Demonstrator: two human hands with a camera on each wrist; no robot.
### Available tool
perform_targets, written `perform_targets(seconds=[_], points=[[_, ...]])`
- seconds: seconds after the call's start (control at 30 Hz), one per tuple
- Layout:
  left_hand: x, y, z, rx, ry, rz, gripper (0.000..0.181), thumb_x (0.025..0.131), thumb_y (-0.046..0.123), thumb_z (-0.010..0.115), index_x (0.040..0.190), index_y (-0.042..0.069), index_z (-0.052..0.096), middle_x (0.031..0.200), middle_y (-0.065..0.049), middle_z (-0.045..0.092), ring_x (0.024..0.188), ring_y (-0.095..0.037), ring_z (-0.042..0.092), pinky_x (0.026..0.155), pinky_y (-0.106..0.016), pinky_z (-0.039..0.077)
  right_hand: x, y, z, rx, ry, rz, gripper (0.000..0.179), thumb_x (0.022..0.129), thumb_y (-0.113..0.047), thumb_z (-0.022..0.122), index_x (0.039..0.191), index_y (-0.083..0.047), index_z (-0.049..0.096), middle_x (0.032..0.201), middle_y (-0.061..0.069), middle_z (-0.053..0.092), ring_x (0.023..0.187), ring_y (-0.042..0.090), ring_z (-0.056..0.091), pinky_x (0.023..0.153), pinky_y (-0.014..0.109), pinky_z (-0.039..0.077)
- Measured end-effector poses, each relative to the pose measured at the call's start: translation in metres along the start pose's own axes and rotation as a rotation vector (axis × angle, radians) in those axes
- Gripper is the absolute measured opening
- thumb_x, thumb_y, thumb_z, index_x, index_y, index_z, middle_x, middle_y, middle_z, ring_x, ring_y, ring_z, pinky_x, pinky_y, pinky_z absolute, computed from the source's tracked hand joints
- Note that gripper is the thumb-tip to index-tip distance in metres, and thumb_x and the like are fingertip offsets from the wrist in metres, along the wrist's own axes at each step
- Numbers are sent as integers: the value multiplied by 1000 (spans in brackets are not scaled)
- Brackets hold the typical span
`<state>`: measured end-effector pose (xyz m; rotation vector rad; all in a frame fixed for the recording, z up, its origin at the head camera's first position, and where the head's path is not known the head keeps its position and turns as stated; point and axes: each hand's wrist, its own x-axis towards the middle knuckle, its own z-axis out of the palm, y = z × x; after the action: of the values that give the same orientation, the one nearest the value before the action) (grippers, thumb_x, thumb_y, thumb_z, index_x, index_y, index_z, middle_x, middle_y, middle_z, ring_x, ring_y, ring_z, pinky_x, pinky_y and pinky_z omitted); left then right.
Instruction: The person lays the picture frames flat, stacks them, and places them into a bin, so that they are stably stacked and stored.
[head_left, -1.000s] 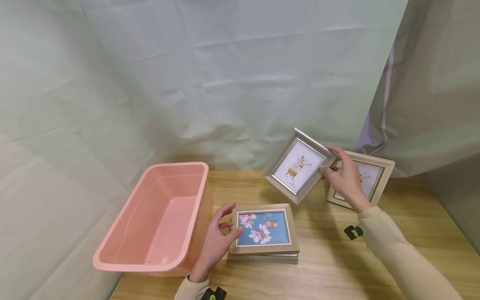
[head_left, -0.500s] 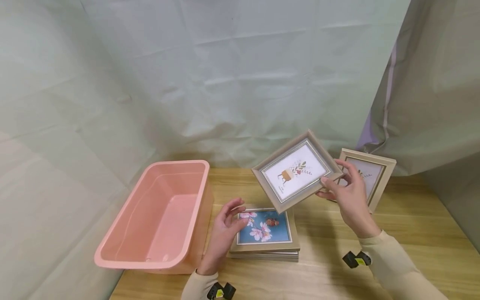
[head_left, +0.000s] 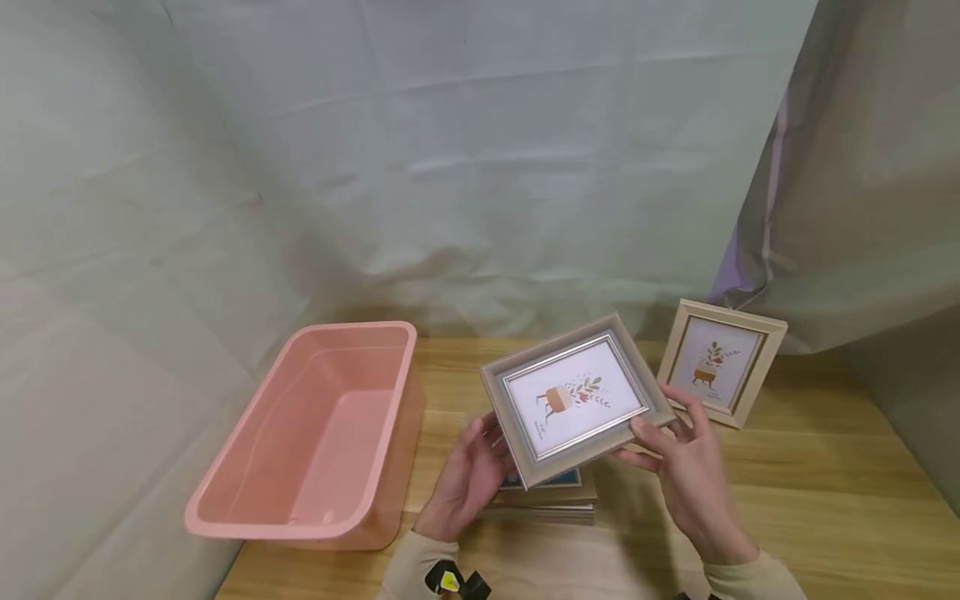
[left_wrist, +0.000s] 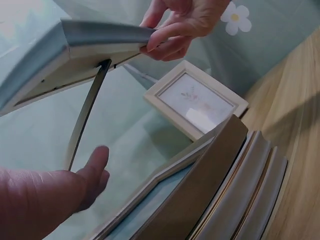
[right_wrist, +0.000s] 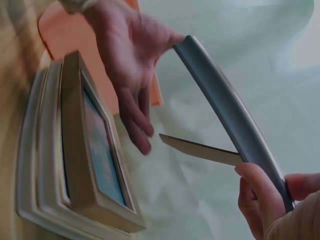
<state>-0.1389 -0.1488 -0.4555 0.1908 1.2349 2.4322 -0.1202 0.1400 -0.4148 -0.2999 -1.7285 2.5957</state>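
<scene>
My right hand (head_left: pixel 693 479) pinches a silver-grey picture frame (head_left: pixel 577 404) by its right corner and holds it tilted above the table. The frame shows a plant-pot print, and its back stand (right_wrist: pixel 200 150) is swung out, as both wrist views show. Near the frame's left side and under it is my left hand (head_left: pixel 467 483), fingers extended and gripping nothing. In the right wrist view the left thumb is by the frame's edge; contact is hard to tell. Below lies a stack of picture frames (head_left: pixel 577 497), topped by a blue blossom picture (right_wrist: pixel 102 147), mostly hidden in the head view.
A beige picture frame (head_left: pixel 772 337) stands upright at the back right of the wooden table (head_left: pixel 832 483). To the left is a pink plastic tub (head_left: pixel 408 392). Pale cloth sheets (head_left: pixel 480 167) hang behind and at the sides.
My right hand has brought the held frame left and down over the stack, turning it toward level. My left hand has moved right, to the frame's left side. The standing frame is uncovered.
</scene>
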Motion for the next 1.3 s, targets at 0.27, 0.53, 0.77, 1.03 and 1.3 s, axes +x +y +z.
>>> perform_targets(seconds=[0.27, 0.53, 0.77, 1.03, 1.3], points=[[-5, 0, 2, 19, 51, 2, 48, 106, 47, 56, 147, 24, 51, 143, 10, 62, 139, -10, 55, 120, -29, 47, -16, 10, 1, -3, 0, 54, 60, 102, 3, 68, 148, -27, 44, 111, 1, 64, 91, 15, 77, 77, 35, 70], [-2, -1, 1, 67, 54, 75, 68, 105, 31, 54, 164, 5, 30, 148, 6, 61, 141, -12, 55, 120, -33, 47, -16, 13, 0, -8, 17, 31, 60, 102, 3, 68, 150, -23, 44, 112, 0, 64, 92, 15, 77, 77, 35, 70], [-2, -1, 2, 124, 87, 143, 77, 101, 16, 55, 167, -8, 21, 148, 3, 55, 135, -10, 56, 115, -30, 49, -15, 21, -1, -20, 44, 27, 60, 99, 7, 68, 147, -21, 47, 111, 0, 64, 90, 15, 76, 78, 36, 69], [-10, 3, 7, 231, 124, 180, 81, 97, 9, 58, 167, -11, 23, 153, -11, 53, 135, -12, 58, 112, -24, 53, -15, 29, -3, -30, 48, 30, 62, 99, 9, 68, 150, -20, 47, 117, -2, 66, 93, 15, 78, 79, 35, 69], [-24, 3, 3, 521, 140, 350, 101, 90, 13, 83, 166, -14, 23, 160, -34, 43, 132, -7, 57, 108, -21, 54, -14, 32, 0, -22, 50, 29, 66, 97, 9, 70, 152, -18, 46, 117, 2, 63, 92, 16, 77, 82, 36, 69]])
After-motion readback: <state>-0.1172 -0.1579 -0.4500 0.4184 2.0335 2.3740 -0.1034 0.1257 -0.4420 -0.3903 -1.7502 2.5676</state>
